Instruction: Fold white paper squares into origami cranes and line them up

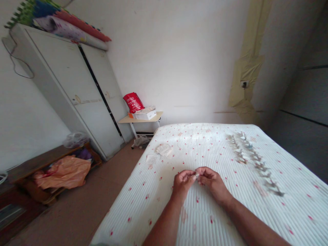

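Over the middle of the white bedspread [205,212] with red dots, my two hands meet at the fingertips. A small pale piece [196,175], perhaps folded paper, is pinched between them. My left hand [183,182] has its fingers closed on one side of it. My right hand [211,181] grips the other side with thumb and fingers. Beyond my left hand lie a pile of pale paper pieces [164,149] and a flat printed sheet [151,159]. On the right of the bed, several small folded-looking figures [260,165] stand in two blurred rows.
A small table [124,119] at the bed's far left carries a red bag [133,102] and a white box [146,115]. A grey cabinet [69,78] stands on the left. Near it, an orange plastic bag [65,172] lies on a low wooden shelf.
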Available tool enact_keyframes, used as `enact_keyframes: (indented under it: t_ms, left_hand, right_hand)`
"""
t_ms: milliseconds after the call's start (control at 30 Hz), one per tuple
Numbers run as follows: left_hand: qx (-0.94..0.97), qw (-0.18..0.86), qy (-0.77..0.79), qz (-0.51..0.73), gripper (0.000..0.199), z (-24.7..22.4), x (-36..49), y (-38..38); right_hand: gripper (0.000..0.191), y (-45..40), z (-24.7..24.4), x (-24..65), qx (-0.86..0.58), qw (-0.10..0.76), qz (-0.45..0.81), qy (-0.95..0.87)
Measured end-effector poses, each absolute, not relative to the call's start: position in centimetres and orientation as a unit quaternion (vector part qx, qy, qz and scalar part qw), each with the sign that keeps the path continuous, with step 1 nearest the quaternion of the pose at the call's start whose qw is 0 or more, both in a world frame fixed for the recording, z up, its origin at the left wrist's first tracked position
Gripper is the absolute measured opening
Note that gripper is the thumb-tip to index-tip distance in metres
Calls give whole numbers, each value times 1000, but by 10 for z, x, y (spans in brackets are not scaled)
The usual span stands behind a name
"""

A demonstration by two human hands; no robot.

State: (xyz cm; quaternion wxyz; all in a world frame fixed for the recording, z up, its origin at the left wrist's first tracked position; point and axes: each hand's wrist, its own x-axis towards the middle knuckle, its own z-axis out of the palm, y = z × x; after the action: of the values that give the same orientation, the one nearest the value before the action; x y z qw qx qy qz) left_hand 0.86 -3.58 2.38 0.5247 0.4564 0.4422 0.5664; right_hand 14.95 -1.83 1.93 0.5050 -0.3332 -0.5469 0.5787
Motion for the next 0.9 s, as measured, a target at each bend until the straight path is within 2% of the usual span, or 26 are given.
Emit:
enact_keyframes:
  t_ms: [900]
  left_hand:
    - [495, 475, 452, 570, 12, 18, 9, -34]
  right_hand:
    - [10, -19, 18, 143, -348, 524, 569, -530]
